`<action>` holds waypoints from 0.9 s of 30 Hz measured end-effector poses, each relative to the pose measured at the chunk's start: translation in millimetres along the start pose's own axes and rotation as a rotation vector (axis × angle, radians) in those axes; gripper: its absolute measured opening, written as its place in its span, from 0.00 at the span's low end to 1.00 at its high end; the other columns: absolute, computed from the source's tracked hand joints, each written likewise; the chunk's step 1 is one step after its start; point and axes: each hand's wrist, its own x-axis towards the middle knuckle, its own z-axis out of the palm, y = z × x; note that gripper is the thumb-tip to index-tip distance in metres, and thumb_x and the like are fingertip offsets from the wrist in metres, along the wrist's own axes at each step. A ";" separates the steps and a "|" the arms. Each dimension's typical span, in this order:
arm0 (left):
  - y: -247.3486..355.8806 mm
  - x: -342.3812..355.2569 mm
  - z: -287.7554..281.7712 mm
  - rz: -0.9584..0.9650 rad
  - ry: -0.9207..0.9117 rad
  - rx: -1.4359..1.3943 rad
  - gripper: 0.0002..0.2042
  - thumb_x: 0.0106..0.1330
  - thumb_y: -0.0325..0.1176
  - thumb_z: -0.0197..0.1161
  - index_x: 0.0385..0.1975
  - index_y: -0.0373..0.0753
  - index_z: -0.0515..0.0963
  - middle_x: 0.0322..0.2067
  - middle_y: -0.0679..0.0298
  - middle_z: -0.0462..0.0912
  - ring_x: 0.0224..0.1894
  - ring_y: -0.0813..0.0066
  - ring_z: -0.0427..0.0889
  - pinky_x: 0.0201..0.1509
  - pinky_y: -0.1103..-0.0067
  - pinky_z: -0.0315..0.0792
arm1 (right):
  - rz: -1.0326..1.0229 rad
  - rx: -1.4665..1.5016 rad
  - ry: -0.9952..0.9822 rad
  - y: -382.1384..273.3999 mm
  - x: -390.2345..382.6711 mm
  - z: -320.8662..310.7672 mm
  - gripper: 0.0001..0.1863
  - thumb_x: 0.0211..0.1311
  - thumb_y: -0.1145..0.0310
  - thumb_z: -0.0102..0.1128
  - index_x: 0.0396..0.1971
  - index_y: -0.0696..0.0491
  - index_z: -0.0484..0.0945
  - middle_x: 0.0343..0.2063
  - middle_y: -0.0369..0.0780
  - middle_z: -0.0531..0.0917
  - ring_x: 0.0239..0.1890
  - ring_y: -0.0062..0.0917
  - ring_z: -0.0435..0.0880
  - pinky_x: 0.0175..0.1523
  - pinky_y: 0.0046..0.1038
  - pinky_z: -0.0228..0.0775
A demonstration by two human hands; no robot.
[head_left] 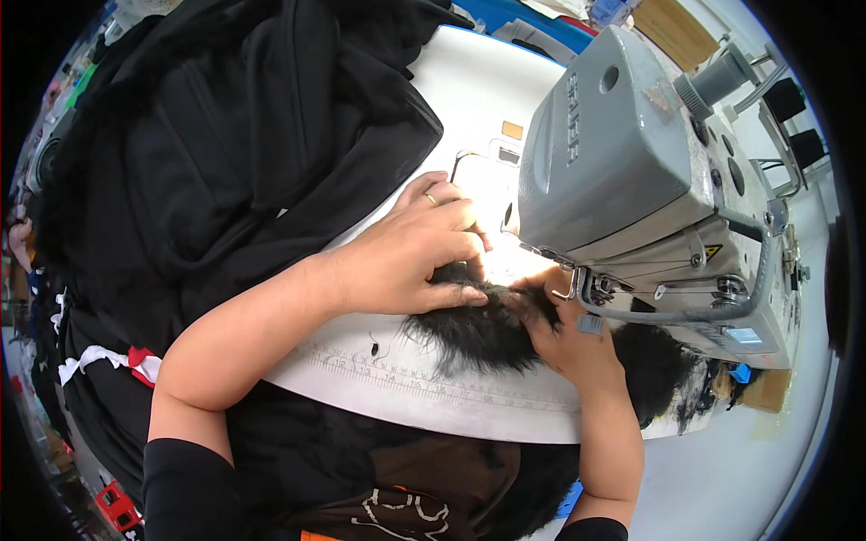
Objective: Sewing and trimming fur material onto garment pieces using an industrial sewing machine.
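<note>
My left hand [429, 239], with a ring on one finger, has its fingers curled down on a strip of long black fur [471, 335] below the head of a grey sewing machine [595, 144]. My right hand [566, 335] grips the fur's right part close to the presser area, its fingertips partly hidden by fur and machine fittings. A bright light washes out the white bed [478, 99] around the stitching area.
A big heap of black fabric [216, 126] covers the left side, with red and white scraps [135, 361] on it. More black fur [645, 379] lies right of my right arm. A cardboard piece [667, 27] lies at the back. Dark cloth [379, 469] hangs below the bed's marked front edge.
</note>
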 end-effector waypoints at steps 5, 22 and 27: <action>-1.5 -0.3 -6.1 0.003 -0.084 -0.059 0.12 0.63 0.43 0.79 0.31 0.42 0.86 0.48 0.64 0.83 0.63 0.61 0.75 0.82 0.53 0.50 | -0.149 0.029 0.059 2.0 2.2 -3.3 0.08 0.67 0.66 0.75 0.41 0.52 0.88 0.37 0.39 0.87 0.42 0.34 0.87 0.48 0.34 0.78; -2.8 -0.6 -5.5 -0.033 0.037 -0.221 0.13 0.63 0.40 0.81 0.33 0.40 0.84 0.42 0.64 0.85 0.57 0.58 0.78 0.77 0.60 0.60 | -0.049 -0.168 0.243 -12.7 -43.6 -60.1 0.11 0.59 0.77 0.74 0.42 0.55 0.87 0.35 0.43 0.86 0.42 0.44 0.84 0.50 0.40 0.77; -3.3 5.3 0.4 -0.010 0.075 -0.115 0.13 0.63 0.41 0.81 0.34 0.40 0.84 0.34 0.65 0.81 0.48 0.61 0.75 0.63 0.66 0.70 | 0.201 -0.667 0.423 6.4 -88.7 -93.6 0.09 0.69 0.75 0.66 0.47 0.56 0.87 0.46 0.47 0.89 0.50 0.49 0.86 0.58 0.42 0.77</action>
